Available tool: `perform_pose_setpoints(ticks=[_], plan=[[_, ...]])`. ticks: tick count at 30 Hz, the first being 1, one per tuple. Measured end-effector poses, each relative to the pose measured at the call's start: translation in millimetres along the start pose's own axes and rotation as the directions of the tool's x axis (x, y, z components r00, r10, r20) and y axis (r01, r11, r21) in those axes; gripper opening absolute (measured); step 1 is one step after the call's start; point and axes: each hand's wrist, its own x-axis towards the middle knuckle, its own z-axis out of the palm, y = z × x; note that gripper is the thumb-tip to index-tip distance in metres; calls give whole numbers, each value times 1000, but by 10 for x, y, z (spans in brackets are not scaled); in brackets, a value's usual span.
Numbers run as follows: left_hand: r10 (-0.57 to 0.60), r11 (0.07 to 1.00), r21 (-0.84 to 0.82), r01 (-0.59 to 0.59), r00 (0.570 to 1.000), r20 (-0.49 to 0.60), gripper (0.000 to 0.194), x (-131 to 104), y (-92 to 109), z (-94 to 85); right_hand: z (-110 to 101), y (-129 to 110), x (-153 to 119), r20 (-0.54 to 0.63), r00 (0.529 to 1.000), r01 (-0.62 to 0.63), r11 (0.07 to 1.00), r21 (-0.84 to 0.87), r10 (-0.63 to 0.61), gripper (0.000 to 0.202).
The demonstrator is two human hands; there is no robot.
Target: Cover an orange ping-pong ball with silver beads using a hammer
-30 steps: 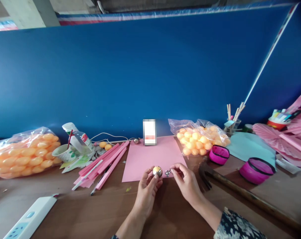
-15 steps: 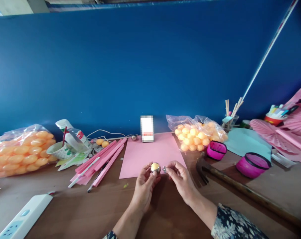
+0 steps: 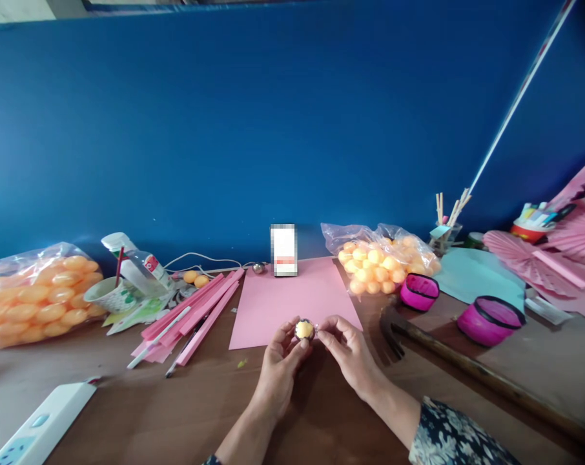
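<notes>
My left hand [image 3: 280, 365] is closed round a small yellow ball [image 3: 304, 330] with a dark, shiny band around its rim, thumb in front and fingers behind. At the ball's right side, my right hand [image 3: 349, 354] pinches a tiny silvery piece [image 3: 318, 328], mostly covered by the fingertips. Whether that piece touches the ball I cannot tell. Both hands are above the near edge of a pink sheet [image 3: 297, 300] on the brown table.
A bag of orange balls [image 3: 379, 265] lies behind on the right, a larger bag [image 3: 41, 297] far left. Pink strips [image 3: 195, 316], a power strip [image 3: 45, 420], a hammer [image 3: 467, 361] and two magenta containers [image 3: 491, 320] surround the sheet. A blurred phone-like screen [image 3: 283, 250] stands at the back.
My right hand has brought the tiny silvery piece left, up close to the ball. The ball has turned slightly in my left hand, its yellow face now more toward me.
</notes>
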Motion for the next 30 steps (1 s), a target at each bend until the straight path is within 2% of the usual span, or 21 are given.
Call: perform_pose_setpoints(ticks=[5, 11, 18, 22, 25, 30], plan=[[13, 999, 33, -15, 999, 45, 49, -5, 2, 7, -1, 34, 10, 6, 1000, 0, 1000, 4, -1, 12], [5, 998, 68, -7, 999, 31, 57, -16, -3, 0, 4, 16, 12, 20, 1000, 5, 1000, 13, -5, 14], [-6, 995, 97, 2, 999, 42, 54, -27, 8, 17, 7, -41, -10, 41, 999, -28, 1000, 5, 28, 17], [39, 993, 114, -42, 999, 31, 54, -30, 12, 30, 3, -34, -8, 47, 998, -42, 999, 21, 41, 17], [59, 993, 104, -63, 997, 44, 46, -32, 5, 28, -1, -24, -3, 40, 998, -54, 998, 22, 53, 17], [33, 996, 79, -39, 997, 76, 44, -37, -1, 34, -4, -44, 5, 58, 996, -69, 997, 18, 68, 17]])
